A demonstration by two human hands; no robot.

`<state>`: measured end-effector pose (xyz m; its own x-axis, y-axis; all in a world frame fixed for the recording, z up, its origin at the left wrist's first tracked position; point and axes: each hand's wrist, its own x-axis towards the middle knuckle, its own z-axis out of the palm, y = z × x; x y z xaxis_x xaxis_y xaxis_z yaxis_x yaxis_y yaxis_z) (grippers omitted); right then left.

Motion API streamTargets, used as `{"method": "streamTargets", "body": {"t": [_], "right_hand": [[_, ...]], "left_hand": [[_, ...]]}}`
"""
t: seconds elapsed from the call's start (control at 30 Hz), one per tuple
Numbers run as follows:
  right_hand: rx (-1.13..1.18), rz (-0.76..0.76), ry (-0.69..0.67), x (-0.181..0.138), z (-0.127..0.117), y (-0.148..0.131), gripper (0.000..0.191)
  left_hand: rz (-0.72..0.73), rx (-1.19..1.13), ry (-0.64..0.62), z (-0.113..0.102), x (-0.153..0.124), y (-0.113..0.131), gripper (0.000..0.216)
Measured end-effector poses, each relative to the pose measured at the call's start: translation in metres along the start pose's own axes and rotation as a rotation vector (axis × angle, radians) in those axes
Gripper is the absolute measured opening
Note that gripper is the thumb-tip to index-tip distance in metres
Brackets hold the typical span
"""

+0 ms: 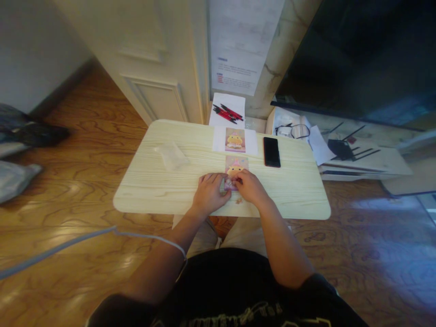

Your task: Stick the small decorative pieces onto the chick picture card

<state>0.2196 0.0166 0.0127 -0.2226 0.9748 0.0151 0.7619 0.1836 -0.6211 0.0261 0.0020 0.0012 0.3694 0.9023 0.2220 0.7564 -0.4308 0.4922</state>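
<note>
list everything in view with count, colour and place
table: 1, pale yellow, centre
near picture: 1, pink-yellow, mid-table
sheet: 1, white, table's far edge
far picture: 1, pink-yellow, on sheet
phone: 1, black, table right
wrapper: 1, whitish, table left
bits: few, tan, below near picture
pens: several, red-black, beyond table
pen paper: 1, white, under pens
notice: 1, white, beyond pens
screen: 1, black, upper right
cabinet: 1, white, below screen
router: 1, black, on cabinet
loose paper: 1, white, cabinet's left end
panel: 1, cream, upper left
floor: 1, brown, around table
cable: 1, grey, lower left
shirt: 1, black, bottom
left hand: 1, bare, at near picture's left edge
right hand: 1, bare, on near picture's right
</note>
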Motion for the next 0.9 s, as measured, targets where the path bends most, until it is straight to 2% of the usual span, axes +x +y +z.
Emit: {"method": "streamTargets", "body": {"t": [0.13, 0.37, 0.67, 0.9], "right_hand": [[0.009, 0.020, 0.017, 0.000, -0.001, 0.003, 0.020], [-0.029, 0.054, 0.063, 0.000, 0.004, 0.003, 0.007], [-0.019, 0.048, 0.086, -0.005, -0.006, 0.006, 0.013], [-0.037, 0.036, 0.020, -0.010, -0.007, 0.006, 0.019]], "left_hand": [[-0.002, -0.003, 0.005, 0.000, 0.000, 0.000, 0.042], [0.012, -0.011, 0.005, -0.001, 0.000, 0.001, 0.041], [0.011, -0.008, 0.003, -0.001, 0.000, 0.001, 0.037], [0.035, -0.005, 0.007, 0.001, -0.001, -0.002, 0.038]]}}
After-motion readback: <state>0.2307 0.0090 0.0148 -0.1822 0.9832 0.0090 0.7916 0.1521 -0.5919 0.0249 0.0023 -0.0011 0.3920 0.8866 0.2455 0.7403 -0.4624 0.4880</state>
